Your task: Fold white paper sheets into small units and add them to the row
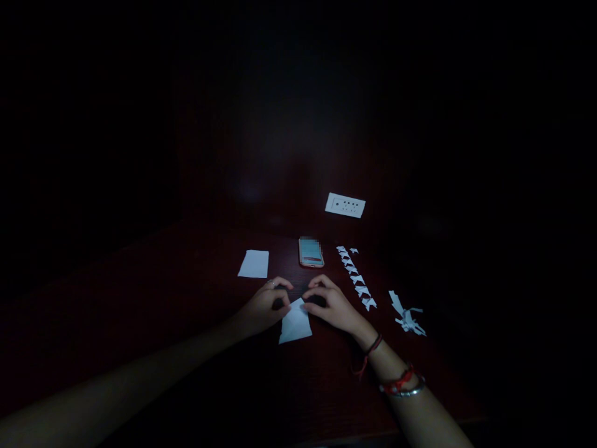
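Paper (295, 325) lay on the counter (321, 373), far edge pinched between left hand (263, 308) and right hand (334, 306) fingertips, seemingly for steadiness, folded pieces (357, 280) lined up rightward, presumably leaving room.

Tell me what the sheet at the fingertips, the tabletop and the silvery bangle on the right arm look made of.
Sheet: most likely paper, white and matte; it looks thin, with slightly uneven edges.
Tabletop: wood or wood-look laminate, dark reddish; fine grain-like lines show, but the dim light leaves it open.
Bangle: probably polished metal, judging by its bright glint.
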A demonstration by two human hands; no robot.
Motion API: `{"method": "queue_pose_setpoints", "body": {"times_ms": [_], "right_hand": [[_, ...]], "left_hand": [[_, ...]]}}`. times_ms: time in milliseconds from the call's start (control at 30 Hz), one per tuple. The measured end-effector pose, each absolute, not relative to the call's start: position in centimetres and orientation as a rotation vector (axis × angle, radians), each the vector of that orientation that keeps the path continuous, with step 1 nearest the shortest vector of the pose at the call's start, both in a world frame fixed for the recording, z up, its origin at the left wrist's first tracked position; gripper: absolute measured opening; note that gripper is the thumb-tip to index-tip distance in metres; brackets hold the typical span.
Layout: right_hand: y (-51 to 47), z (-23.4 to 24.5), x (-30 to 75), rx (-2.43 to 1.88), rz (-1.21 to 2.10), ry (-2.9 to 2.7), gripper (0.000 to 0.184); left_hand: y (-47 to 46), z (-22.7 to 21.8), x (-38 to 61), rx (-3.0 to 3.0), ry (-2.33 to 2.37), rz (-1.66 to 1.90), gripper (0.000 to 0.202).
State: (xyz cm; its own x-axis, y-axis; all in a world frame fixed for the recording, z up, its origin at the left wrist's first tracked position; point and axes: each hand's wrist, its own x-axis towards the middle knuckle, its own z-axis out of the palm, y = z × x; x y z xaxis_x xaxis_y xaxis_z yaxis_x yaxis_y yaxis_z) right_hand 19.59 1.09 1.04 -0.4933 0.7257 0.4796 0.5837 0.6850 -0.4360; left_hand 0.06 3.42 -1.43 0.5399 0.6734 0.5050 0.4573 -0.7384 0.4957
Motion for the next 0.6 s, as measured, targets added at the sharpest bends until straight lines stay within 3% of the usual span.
{"method": "queue_pose_setpoints", "body": {"times_ms": [600], "right_hand": [[0.4, 1.2, 18.1, -1.000, 0.280, -2.197, 0.006]], "left_hand": [[2.6, -0.2, 0.8, 2.474, 0.891, 1.105, 0.007]]}}
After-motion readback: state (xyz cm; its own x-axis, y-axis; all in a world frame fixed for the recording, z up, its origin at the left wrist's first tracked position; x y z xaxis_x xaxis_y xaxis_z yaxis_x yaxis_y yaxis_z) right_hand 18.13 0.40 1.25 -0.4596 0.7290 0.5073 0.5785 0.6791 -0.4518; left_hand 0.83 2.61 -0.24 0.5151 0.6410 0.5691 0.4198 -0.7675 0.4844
